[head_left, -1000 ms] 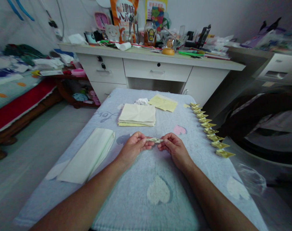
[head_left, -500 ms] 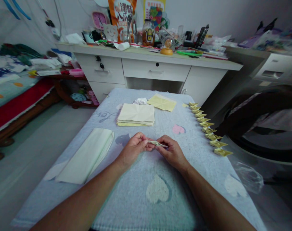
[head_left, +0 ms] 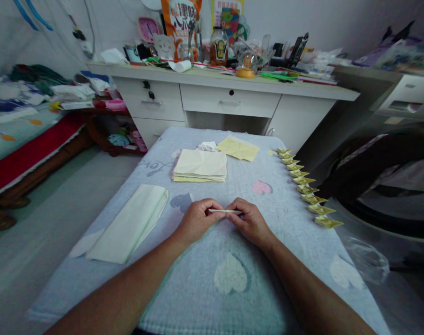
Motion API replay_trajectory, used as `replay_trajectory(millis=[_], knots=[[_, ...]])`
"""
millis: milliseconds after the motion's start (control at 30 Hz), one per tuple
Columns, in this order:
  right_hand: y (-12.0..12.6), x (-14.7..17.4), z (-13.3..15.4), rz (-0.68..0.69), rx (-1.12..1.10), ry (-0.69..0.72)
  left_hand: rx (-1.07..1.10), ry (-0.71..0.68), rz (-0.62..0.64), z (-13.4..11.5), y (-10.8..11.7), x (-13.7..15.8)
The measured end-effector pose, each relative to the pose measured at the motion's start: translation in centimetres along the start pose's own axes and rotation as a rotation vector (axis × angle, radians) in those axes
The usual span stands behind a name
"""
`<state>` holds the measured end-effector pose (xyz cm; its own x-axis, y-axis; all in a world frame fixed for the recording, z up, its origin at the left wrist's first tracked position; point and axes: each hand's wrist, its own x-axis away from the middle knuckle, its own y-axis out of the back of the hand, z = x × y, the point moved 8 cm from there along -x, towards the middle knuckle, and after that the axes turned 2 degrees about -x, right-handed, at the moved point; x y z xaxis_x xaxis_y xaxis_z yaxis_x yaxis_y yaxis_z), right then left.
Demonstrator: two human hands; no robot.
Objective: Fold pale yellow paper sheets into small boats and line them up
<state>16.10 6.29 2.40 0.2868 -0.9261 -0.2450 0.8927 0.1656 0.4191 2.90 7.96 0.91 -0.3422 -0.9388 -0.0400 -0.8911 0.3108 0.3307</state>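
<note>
Over blue cloth (head_left: 191,284), folded paper (head_left: 226,211), long axis left-to-right, pinched by left hand (head_left: 199,217) and right hand (head_left: 249,220).

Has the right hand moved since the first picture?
Yes, slightly: the right hand has shifted left and a little lower in view, away from the printed pink heart.

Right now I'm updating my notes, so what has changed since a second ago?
The left hand and right hand have drawn closer together, thumbs nearly meeting along the small, pale folded paper, which now shows as a thin strip instead of an open diamond. Both still hold it. The rectangular cream paper stack and row of yellow folded-paper pieces stayed put.
</note>
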Motion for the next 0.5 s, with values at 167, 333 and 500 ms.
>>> replay_trajectory(millis=[167,333,500], knots=[[-0.1,0.0,-0.1,0.054,0.016,-0.045,-0.012,0.0,-0.025,0.1,0.6,0.0],[-0.1,0.1,0.0,0.062,0.056,-0.05,-0.071,-0.033,-0.034,-0.3,0.7,0.1],[-0.4,0.2,0.3,0.074,0.065,-0.008,-0.166,-0.14,0.008,-1.2,0.4,0.2]])
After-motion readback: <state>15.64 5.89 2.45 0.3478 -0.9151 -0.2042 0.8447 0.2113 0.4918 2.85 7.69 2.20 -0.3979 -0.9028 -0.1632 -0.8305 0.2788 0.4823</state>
